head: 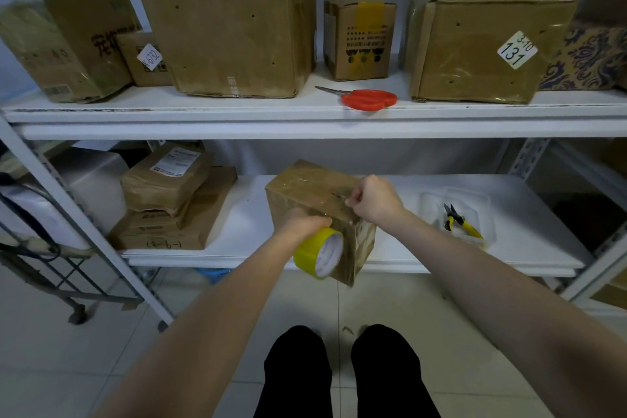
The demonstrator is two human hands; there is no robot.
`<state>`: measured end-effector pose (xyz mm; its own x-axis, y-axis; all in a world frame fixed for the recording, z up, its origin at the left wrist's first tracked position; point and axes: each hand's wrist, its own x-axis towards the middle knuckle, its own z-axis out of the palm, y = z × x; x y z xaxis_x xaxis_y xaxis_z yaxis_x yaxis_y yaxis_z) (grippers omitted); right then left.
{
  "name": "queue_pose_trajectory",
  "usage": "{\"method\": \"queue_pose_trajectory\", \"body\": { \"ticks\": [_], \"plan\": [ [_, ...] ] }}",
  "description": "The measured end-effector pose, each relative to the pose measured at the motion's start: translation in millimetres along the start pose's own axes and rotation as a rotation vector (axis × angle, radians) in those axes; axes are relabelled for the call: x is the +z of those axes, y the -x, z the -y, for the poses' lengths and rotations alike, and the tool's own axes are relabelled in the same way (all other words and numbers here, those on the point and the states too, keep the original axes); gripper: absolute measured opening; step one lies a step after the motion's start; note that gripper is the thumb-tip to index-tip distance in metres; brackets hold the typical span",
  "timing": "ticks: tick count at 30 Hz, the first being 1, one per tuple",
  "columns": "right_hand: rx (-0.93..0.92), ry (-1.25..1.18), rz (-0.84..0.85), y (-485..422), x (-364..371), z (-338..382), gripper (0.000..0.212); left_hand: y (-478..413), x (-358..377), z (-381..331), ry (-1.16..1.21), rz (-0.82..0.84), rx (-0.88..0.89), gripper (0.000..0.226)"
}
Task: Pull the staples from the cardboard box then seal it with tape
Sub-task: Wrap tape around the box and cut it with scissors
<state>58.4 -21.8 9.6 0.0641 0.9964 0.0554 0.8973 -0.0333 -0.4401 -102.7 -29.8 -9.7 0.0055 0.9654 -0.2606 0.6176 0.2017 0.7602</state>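
Cardboard box [307,192]: sits on the lower white shelf [529,214], its near corner jutting past the shelf's front edge; top and sides are glossy with brown tape. It lies directly under both sets of fingers.
Left hand [302,224]: rests against the box's near face, fingers curled closed around the yellow tape roll [320,253].
Yellow tape roll: hangs below the left fingers, pressed against the box's front side, its white core facing the camera.
Right hand [375,197]: sits on the box's top right edge, fingers closed in a fist, thumb and forefinger pinched together at the top surface. Whether they hold a strip of tape I cannot tell; the area is blurred.
Pliers [458,220]: yellow-handled, lying in a clear tray [475,195] to the right of the right fingers, well apart from them.
Scissors [364,98]: red-handled, on the upper shelf [305,119], above and beyond both hands.
Other boxes [227,17]: lined along the upper shelf; flatter parcels [169,197] are stacked left of the left fingers on the lower shelf.
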Motion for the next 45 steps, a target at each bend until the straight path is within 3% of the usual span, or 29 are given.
{"method": "queue_pose_trajectory", "body": {
  "ticks": [2,4,7,9,12,14,16,17,20,24,26,29,31,33,36,38,41,45],
  "plan": [
    [-0.028,0.061,-0.010,0.8,0.1,0.1,0.029,2.5,-0.5,1.4,-0.055,-0.023,-0.027,0.048],
    [-0.057,0.143,-0.012,2.2,-1.8,4.2,0.026,8.0,-2.5,-0.4,-0.228,-0.174,0.015,0.057],
    [-0.095,0.287,-0.014,5.2,-2.2,13.4,0.024,13.1,0.8,-4.6,-0.400,-0.258,0.302,0.045],
    [-0.111,0.345,-0.033,7.0,-4.8,16.6,0.042,15.2,1.2,-6.0,-0.450,-0.191,0.405,0.026],
    [-0.048,0.399,-0.091,4.6,-18.6,9.6,0.079,14.6,-2.1,-3.0,-0.472,-0.197,0.364,0.019],
    [-0.098,0.462,-0.145,6.5,-25.0,4.0,0.061,14.0,-1.8,-2.7,-0.451,-0.204,0.368,0.019],
    [-0.238,0.357,-0.142,12.9,-17.5,3.9,0.030,15.1,-1.5,-2.9,-0.432,-0.215,0.367,0.019],
    [-0.299,0.297,-0.100,19.8,-12.4,3.2,0.025,15.1,0.0,-3.2,-0.430,-0.217,0.367,0.020],
    [-0.399,0.301,0.058,37.9,2.1,5.0,0.036,13.8,3.0,-1.8,-0.435,-0.209,0.357,0.022],
    [-0.458,0.481,0.023,30.8,-0.9,0.2,0.037,9.3,10.8,2.3,-0.271,-0.257,0.316,0.027],
    [-0.426,0.476,-0.006,20.5,-0.1,-4.1,0.033,9.3,14.7,-0.7,-0.096,-0.272,0.190,0.035],
    [-0.334,0.401,-0.020,9.1,6.7,-5.8,0.029,3.7,20.1,0.4,0.095,-0.089,0.063,0.019],
    [-0.296,0.366,-0.003,5.5,9.0,-5.7,0.028,4.6,24.5,5.6,0.164,0.022,0.033,0.025],
    [-0.287,0.357,0.023,1.2,9.4,-4.4,0.028,0.2,25.1,9.9,0.204,0.019,0.029,0.030],
    [-0.273,0.373,0.038,-0.1,10.7,-4.6,0.028,-4.8,24.1,12.0,0.193,0.005,-0.005,0.028],
    [-0.260,0.361,0.032,-0.8,12.3,-4.6,0.028,-4.9,30.2,19.5,0.017,0.024,-0.020,0.019],
    [-0.279,0.337,0.039,-0.7,10.1,-3.6,0.030,3.9,50.7,38.4,-0.076,0.042,-0.077,0.045],
    [-0.277,0.323,-0.003,-1.2,6.3,-4.1,0.034,-9.3,53.5,39.0,-0.022,0.056,-0.018,0.049]
  ]
}}
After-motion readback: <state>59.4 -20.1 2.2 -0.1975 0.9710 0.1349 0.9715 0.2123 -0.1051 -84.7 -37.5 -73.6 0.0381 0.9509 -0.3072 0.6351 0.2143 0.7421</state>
